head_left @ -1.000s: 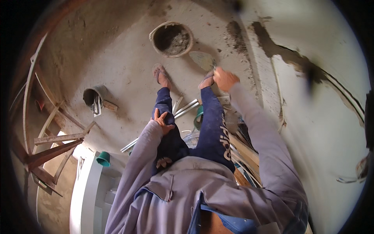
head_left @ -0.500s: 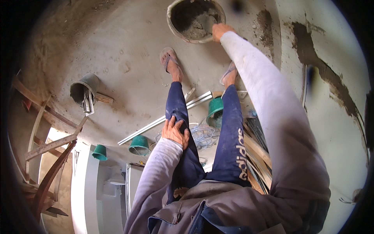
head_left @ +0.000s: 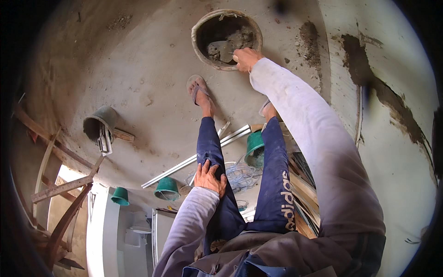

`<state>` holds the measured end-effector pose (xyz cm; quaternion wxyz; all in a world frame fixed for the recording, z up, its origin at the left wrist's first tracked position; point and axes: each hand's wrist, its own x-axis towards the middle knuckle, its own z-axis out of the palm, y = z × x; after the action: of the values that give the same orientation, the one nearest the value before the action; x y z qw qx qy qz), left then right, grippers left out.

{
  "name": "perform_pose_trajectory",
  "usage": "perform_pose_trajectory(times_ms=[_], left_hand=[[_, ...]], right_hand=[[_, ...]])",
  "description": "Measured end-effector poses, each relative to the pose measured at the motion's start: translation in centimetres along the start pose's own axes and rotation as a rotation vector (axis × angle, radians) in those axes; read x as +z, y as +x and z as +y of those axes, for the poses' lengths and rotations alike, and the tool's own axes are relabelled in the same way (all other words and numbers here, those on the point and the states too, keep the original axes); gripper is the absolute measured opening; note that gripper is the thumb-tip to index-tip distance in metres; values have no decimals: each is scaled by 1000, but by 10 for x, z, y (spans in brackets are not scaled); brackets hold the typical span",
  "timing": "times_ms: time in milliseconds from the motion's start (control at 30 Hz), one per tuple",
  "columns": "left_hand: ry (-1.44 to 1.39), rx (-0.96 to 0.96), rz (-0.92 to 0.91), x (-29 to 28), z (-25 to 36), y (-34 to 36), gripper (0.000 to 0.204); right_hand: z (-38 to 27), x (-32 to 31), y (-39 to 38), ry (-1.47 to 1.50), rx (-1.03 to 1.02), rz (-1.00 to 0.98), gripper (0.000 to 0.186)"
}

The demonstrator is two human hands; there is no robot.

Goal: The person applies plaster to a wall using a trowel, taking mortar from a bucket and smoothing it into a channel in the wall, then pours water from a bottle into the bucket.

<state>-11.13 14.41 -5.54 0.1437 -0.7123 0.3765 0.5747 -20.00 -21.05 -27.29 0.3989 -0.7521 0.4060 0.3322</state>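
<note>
My right hand (head_left: 248,59) is closed on a trowel at the near right rim of a round bucket (head_left: 197,50). The blade of the trowel (head_left: 224,51) lies in wet grey mortar (head_left: 243,38); its handle is mostly hidden by my fingers. Mortar is heaped toward the right side of the bucket, with a dark hollow at the far left. My left hand (head_left: 210,177) rests on my left knee, fingers spread, with nothing in it.
On the left a grey bucket (head_left: 107,116) lies tipped with metal tools. Green buckets (head_left: 166,187), white strips (head_left: 194,158) and tangled clear tubing (head_left: 242,175) lie behind my feet. Wooden boards (head_left: 302,194) are by my right leg. The right wall has a dark mortar-filled channel (head_left: 364,69).
The bucket and floor sit lower in view. My right hand and the trowel have shifted left and deeper over the mortar, and the blade shows flatter. My left hand stays on the knee.
</note>
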Motion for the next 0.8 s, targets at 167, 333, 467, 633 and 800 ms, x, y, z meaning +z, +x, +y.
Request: perform_pose_trajectory(times_ms=[167,333,467,633,800], left_hand=[[45,6,-78,1,12,17,51],[10,59,96,13,3,11,45],[21,118,132,6,20,8,42],[80,129,163,15,25,20,39],[121,230,385,32,27,28,35]], right_hand=[[53,-8,-25,348,65,-108,30],[61,21,-86,311,-193,256,22],[103,-7,-216,338,-319,340,26],[134,-78,-383,264,-255,20,35],[207,-145,-449,946,430,-293,36]])
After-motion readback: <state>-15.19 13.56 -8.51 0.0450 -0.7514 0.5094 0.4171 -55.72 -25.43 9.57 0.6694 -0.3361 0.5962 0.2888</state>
